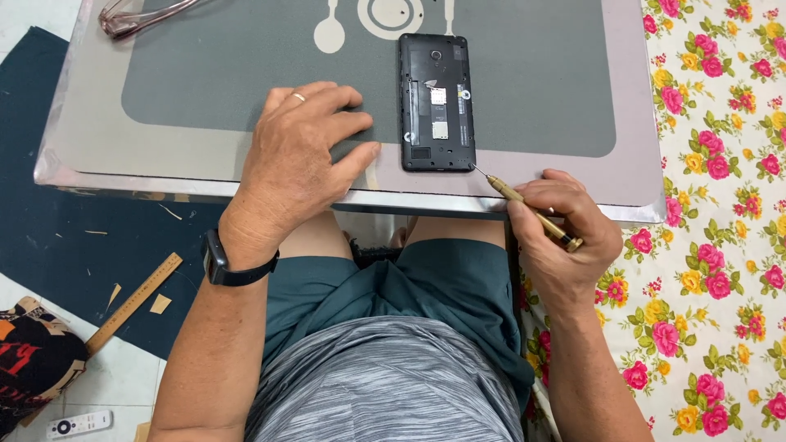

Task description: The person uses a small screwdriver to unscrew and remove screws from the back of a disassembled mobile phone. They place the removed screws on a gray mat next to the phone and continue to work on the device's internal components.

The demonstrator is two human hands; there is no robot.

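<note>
A black phone (pixel 436 101) with its back cover off lies face down on a grey mat on a small tray table (pixel 147 168). My left hand (pixel 301 155) rests flat on the table just left of the phone, thumb near its lower left corner, holding nothing. My right hand (pixel 565 237) grips a small brass screwdriver (pixel 534 209). Its thin tip points at the phone's lower right corner and is touching or almost touching it.
Eyeglasses (pixel 135 16) lie at the table's far left corner. A floral cloth (pixel 720 205) covers the surface to the right. On the floor to the left lie a wooden ruler (pixel 135 301), a white remote (pixel 79 425) and a dark patterned bag (pixel 33 360).
</note>
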